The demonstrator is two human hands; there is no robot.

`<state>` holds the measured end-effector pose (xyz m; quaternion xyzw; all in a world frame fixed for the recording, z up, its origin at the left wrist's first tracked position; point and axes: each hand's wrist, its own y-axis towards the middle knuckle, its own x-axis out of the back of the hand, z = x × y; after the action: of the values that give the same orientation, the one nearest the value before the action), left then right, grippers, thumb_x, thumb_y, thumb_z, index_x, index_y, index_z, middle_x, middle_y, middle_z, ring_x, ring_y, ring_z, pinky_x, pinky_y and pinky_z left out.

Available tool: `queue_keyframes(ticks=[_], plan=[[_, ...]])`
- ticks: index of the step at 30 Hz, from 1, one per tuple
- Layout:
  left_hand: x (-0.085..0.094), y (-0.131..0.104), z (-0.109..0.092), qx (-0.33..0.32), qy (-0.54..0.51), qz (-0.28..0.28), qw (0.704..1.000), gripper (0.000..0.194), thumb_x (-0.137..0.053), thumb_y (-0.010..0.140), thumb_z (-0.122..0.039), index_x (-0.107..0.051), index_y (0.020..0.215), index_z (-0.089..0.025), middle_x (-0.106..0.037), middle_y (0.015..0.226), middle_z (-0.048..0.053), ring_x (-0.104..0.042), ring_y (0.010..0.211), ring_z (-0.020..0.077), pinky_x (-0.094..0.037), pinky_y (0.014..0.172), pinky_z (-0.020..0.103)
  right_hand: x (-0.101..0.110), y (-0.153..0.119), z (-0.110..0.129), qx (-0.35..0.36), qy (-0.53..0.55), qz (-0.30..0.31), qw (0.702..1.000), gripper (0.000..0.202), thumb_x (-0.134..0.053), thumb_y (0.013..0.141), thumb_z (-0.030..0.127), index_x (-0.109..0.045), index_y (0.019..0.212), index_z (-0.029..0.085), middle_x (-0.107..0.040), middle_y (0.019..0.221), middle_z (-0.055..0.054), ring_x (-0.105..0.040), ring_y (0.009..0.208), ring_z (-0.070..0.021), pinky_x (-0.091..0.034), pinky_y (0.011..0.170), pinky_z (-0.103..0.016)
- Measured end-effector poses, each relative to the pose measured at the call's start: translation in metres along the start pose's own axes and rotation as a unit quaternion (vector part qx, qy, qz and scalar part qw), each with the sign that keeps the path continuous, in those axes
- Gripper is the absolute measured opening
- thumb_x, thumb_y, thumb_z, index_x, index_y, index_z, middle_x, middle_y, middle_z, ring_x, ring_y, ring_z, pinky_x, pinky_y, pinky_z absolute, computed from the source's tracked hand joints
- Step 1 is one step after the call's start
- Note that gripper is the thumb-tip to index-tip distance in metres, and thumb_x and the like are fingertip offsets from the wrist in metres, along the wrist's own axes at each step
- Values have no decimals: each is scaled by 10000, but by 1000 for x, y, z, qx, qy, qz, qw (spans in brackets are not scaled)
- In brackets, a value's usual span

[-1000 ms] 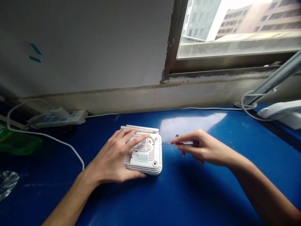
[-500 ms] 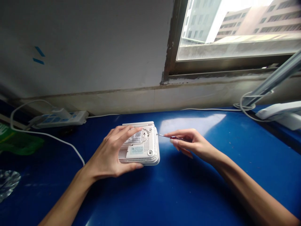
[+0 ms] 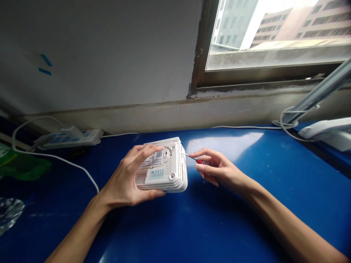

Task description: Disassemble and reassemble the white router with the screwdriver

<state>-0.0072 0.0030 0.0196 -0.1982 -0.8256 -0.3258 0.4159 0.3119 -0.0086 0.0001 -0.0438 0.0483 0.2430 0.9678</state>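
Observation:
A white router [image 3: 175,164] is gripped across its left part by my left hand [image 3: 130,175], thumb on the near edge and fingers over the far side. Its underside, with labels, vent holes and round feet, faces up towards me, and the right end is tilted into view. My right hand [image 3: 219,168] pinches a small screwdriver [image 3: 199,161] with a red part on its handle. The metal shaft points left, and its tip meets the seam on the router's right side. Most of the handle is hidden by my fingers.
On the blue table [image 3: 233,226], a white power strip [image 3: 74,138] with a plug and cable lies at the back left. A green bottle [image 3: 24,164] and crumpled clear plastic [image 3: 11,213] are at the left. A metal pole [image 3: 315,95] wrapped in cable rises at right.
The router has tilted so that more of its right side shows. My right hand has shifted slightly left with the screwdriver, and more of the red part shows.

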Motion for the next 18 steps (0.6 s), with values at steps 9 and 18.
queue_keyframes(ticks=[9,18], plan=[[-6,-4,7,12,-63,-34,997,1069,-976,611,-488,-441,1523,-329,-576,1433,103,-614,1283,329,-539,1069,448,-8,2,-11,-30,95,30,995,320,-807,928,372,-660,1185,252,-600,699,62,-460,532,-55,-333,459,-158],[-8,3,-4,-21,41,29,999,1109,-972,588,-532,-404,1517,-323,-611,1436,103,-600,1265,346,-508,1081,490,8,-3,10,-80,-53,58,994,443,-771,929,490,-688,1269,218,-681,759,7,-478,498,-66,-347,444,-182]])
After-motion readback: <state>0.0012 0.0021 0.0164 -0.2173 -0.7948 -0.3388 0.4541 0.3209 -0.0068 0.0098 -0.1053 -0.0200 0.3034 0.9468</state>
